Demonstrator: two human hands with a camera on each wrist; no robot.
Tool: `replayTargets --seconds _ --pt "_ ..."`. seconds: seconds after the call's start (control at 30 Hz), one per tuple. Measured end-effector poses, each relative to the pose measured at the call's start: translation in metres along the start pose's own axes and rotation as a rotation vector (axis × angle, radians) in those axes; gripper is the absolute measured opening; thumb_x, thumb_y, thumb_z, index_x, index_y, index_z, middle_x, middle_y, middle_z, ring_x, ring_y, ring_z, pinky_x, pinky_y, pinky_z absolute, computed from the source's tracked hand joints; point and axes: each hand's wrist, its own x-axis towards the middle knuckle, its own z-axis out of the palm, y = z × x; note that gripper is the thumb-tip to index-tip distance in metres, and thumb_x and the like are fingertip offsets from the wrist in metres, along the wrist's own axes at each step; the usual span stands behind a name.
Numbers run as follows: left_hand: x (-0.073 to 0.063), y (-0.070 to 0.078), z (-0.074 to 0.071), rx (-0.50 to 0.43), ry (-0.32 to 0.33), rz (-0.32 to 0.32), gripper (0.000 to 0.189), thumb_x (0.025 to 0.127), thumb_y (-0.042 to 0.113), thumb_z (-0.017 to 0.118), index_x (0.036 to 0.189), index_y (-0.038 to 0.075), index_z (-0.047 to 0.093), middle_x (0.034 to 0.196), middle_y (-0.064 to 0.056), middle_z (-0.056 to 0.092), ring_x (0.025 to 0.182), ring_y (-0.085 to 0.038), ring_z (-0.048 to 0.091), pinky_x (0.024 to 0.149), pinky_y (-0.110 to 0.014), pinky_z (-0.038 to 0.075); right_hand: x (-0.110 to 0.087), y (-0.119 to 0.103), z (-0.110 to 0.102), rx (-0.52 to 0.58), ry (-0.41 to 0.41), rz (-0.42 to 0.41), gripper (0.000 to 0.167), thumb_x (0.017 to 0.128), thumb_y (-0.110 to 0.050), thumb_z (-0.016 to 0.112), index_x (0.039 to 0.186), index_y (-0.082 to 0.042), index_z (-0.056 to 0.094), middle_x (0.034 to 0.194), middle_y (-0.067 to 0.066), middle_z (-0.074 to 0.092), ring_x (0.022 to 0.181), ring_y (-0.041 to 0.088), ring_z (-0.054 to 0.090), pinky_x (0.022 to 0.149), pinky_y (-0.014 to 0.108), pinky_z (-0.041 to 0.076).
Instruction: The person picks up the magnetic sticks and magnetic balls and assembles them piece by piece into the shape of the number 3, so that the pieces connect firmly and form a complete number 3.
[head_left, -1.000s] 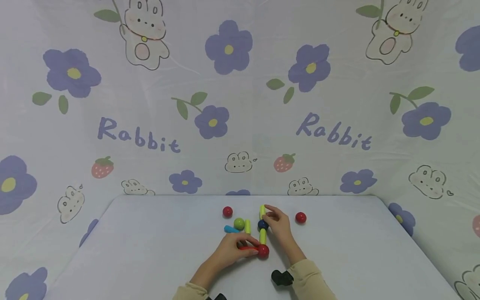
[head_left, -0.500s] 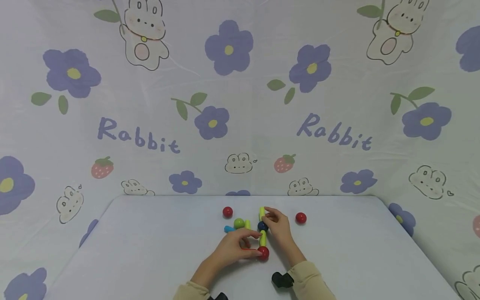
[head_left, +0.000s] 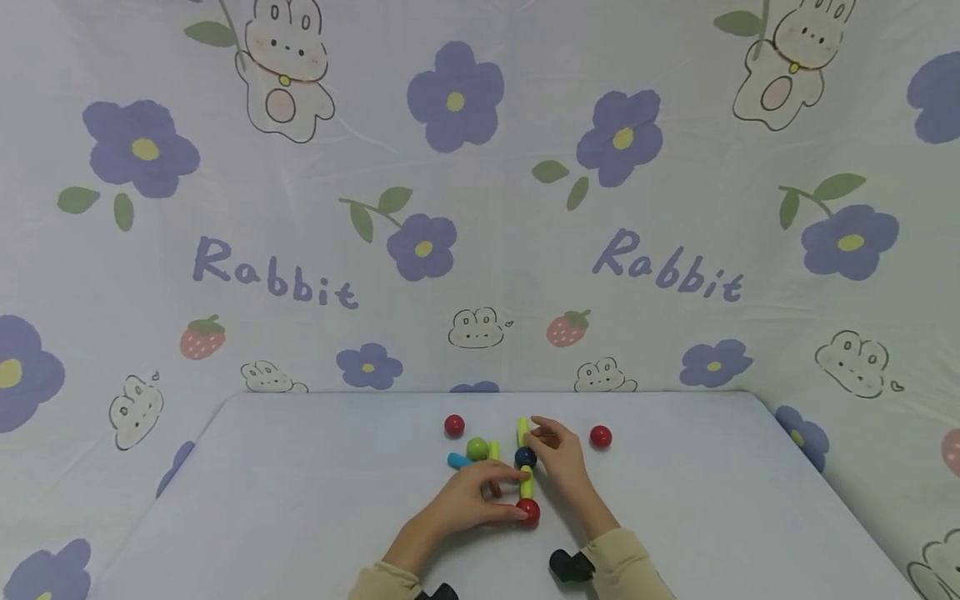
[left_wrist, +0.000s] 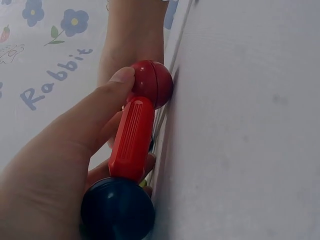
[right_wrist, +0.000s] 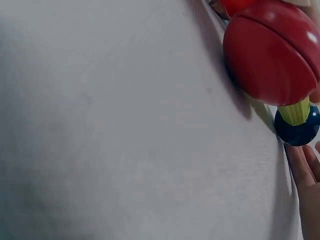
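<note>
My left hand (head_left: 468,500) holds the near end of a ball-and-rod chain. Its thumb presses the red ball (head_left: 528,512) and its index finger reaches the near yellow rod (head_left: 527,483). In the left wrist view, a red rod (left_wrist: 132,137) runs from that ball to a dark blue ball (left_wrist: 118,209) by the palm; the head view hides both. Farther up the chain is another dark blue ball (head_left: 526,457), then a far yellow rod (head_left: 523,432). My right hand (head_left: 561,454) pinches this far rod close to the blue ball.
A green ball (head_left: 477,448), a blue rod (head_left: 457,460) and another yellow rod (head_left: 494,450) lie left of the chain, partly behind my left hand. Loose red balls sit at the back left (head_left: 454,426) and the right (head_left: 601,437) of the white table (head_left: 300,467).
The chain and my right hand have shifted slightly toward me. My left index finger has moved up to the near yellow rod, and the red rod is now hidden in the head view.
</note>
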Motion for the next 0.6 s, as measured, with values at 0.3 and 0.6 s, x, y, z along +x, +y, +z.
replayTargets --seconds 0.3,0.6 --pt "-0.001 0.0 0.0 -0.008 -0.008 -0.01 0.05 0.079 0.044 0.079 0.124 0.026 0.067 0.114 0.007 0.07 0.081 -0.008 0.057 0.066 -0.014 0.044 0.001 -0.006 -0.018 0.066 0.184 -0.113 0.031 0.091 -0.009 0.067 0.121 -0.002 0.064 0.119 0.018 0.066 0.117 0.03 0.061 0.106 0.04 0.046" --pt "-0.005 -0.001 0.001 -0.031 -0.012 -0.005 0.051 0.08 0.042 0.078 0.126 0.025 0.065 0.116 0.006 0.069 0.08 -0.009 0.056 0.068 -0.015 0.047 0.005 -0.001 -0.038 -0.035 0.514 -0.207 0.035 0.087 0.006 0.063 0.121 0.002 0.063 0.131 0.021 0.06 0.1 0.039 0.059 0.118 0.049 0.029"
